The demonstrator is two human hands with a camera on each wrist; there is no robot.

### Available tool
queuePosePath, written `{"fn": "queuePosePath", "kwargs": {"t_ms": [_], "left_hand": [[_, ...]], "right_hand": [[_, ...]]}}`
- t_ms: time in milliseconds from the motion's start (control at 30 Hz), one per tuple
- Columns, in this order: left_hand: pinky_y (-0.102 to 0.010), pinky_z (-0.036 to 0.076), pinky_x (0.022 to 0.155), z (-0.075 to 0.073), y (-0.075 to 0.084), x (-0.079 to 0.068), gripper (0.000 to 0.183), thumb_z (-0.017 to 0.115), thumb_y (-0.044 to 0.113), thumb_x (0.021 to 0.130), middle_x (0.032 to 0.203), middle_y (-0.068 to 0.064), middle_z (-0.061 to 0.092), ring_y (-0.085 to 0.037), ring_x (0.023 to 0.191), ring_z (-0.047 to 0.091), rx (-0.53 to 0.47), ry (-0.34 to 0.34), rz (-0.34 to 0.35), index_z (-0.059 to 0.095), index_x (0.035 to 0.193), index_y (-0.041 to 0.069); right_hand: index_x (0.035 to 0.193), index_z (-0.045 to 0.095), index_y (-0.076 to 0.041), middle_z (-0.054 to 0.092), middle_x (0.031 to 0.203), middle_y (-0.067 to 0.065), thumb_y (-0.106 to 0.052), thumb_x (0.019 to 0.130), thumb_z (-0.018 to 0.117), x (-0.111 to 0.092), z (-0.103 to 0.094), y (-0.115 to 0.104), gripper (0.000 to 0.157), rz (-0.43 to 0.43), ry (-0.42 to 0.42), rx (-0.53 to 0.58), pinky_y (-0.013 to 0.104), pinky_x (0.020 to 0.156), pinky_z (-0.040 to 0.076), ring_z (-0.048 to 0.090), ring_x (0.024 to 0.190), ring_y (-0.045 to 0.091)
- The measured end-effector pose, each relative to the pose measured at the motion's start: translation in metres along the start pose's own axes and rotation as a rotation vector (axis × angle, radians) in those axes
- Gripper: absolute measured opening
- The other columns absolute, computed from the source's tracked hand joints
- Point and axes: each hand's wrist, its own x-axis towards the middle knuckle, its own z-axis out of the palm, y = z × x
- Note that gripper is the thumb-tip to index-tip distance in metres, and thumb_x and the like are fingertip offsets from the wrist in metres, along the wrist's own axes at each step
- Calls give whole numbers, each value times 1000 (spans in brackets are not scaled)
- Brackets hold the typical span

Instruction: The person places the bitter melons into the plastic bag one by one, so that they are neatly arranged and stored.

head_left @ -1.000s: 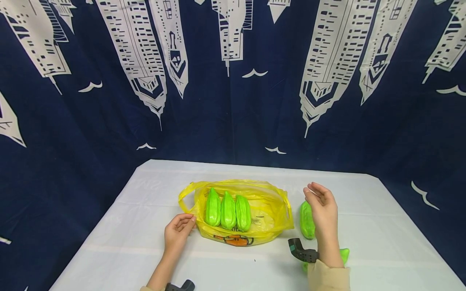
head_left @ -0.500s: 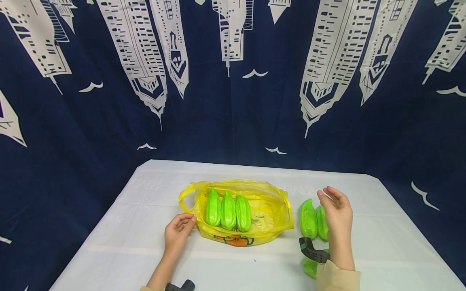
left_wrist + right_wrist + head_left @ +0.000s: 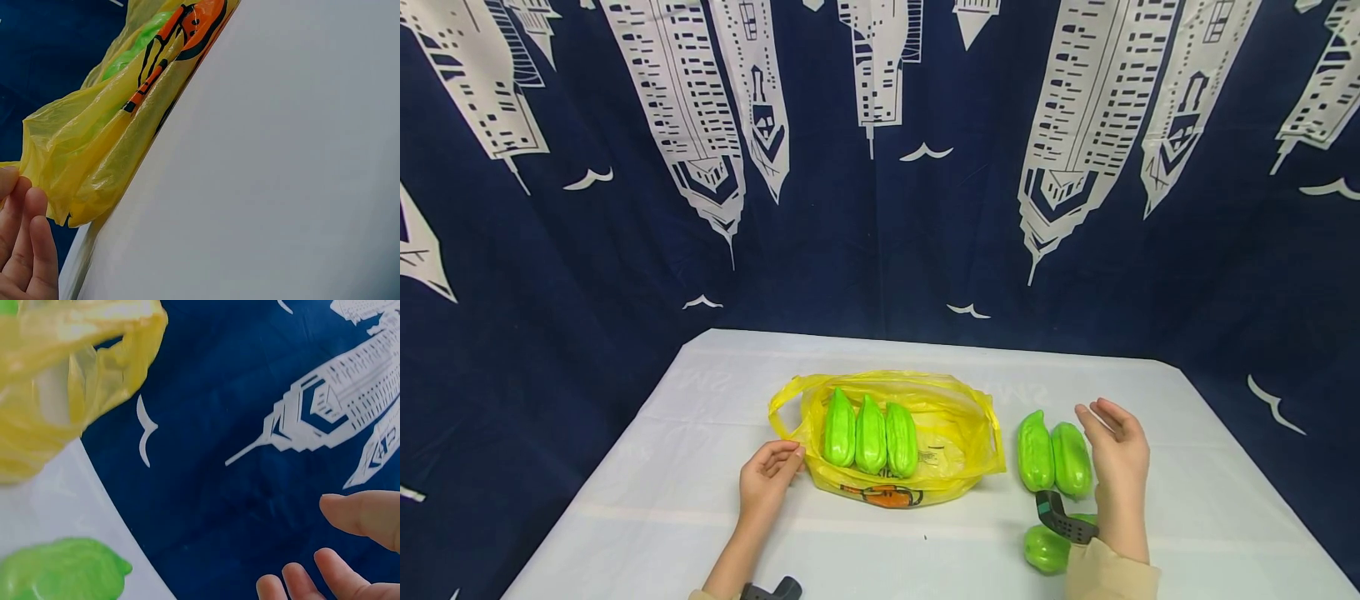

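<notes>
— Gourds first: what do we see of them?

— We count three glossy green ridged gourds (image 3: 870,433) lying side by side inside the yellow plastic bag (image 3: 955,450), tips pointing away from us. Two more gourds (image 3: 1054,460) lie touching each other on the white table (image 3: 662,500) just right of the bag, and a sixth one (image 3: 1047,548) sits nearer us, partly hidden by our right wrist.

— And the bag itself?

— We see it thin and crinkled, translucent, with an orange and black print on its near side, mouth spread wide.

— Our hands?

— Our left hand (image 3: 766,480) touches the bag's left edge with curled fingers; we cannot tell whether it pinches the plastic. Our right hand (image 3: 1118,457) hovers just beside the loose pair, fingers relaxed, holding nothing.
</notes>
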Motion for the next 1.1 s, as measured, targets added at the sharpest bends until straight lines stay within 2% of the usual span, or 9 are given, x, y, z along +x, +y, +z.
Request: {"fn": "queuePosePath", "kwargs": {"t_ms": [67, 167, 300, 400, 500, 733, 1100], "left_hand": [[-22, 51, 53, 0, 1, 0, 23, 72, 5, 83, 82, -13, 65, -15, 64, 64, 2, 1, -2, 62, 97, -9], [-21, 51, 53, 0, 0, 0, 22, 72, 5, 83, 81, -13, 65, -15, 64, 64, 1, 2, -1, 62, 97, -10], [-22, 51, 52, -1, -1, 0, 22, 71, 4, 83, 81, -14, 65, -16, 63, 64, 1, -1, 8, 62, 97, -10], [-22, 51, 52, -1, -1, 0, 21, 71, 4, 83, 81, -14, 65, -16, 63, 64, 4, 0, 10, 62, 97, -10], [-22, 51, 52, 0, -2, 1, 21, 71, 3, 83, 82, -14, 65, -16, 64, 64, 5, 3, 5, 62, 97, -9], [-22, 51, 53, -1, -2, 0, 20, 71, 3, 83, 82, -14, 65, -17, 64, 64, -1, 0, 6, 63, 97, -9], [-23, 52, 53, 0, -1, 0, 19, 71, 3, 83, 81, -14, 65, -18, 64, 64, -1, 3, 17, 63, 96, -9]], "right_hand": [[133, 50, -22, 51, 133, 0, -47, 78, 73, -7, -5, -8, 64, -6, -21, -22, 41, 103, 35, 49, 119, 17], [135, 47, -21, 49, 135, 2, -47, 78, 73, -7, -8, -6, 68, 9, -23, -41, 46, 105, 31, 46, 123, 22], [137, 43, -28, 47, 137, -3, -54, 76, 71, 13, -10, 20, 73, 61, 7, -101, 47, 107, 28, 42, 127, 22], [139, 40, -29, 45, 140, -2, -57, 74, 70, 26, -12, 37, 77, 77, 13, -128, 49, 107, 28, 39, 130, 24], [141, 39, -28, 43, 142, 1, -58, 73, 71, 31, -13, 44, 81, 99, 10, -134, 52, 107, 26, 35, 132, 26], [143, 35, -22, 40, 144, 7, -61, 73, 70, 26, -13, 44, 87, 124, -6, -179, 52, 107, 25, 33, 133, 29], [145, 32, -16, 36, 146, 12, -60, 74, 70, 14, -11, 42, 91, 137, -21, -170, 52, 108, 24, 31, 133, 33]]}}
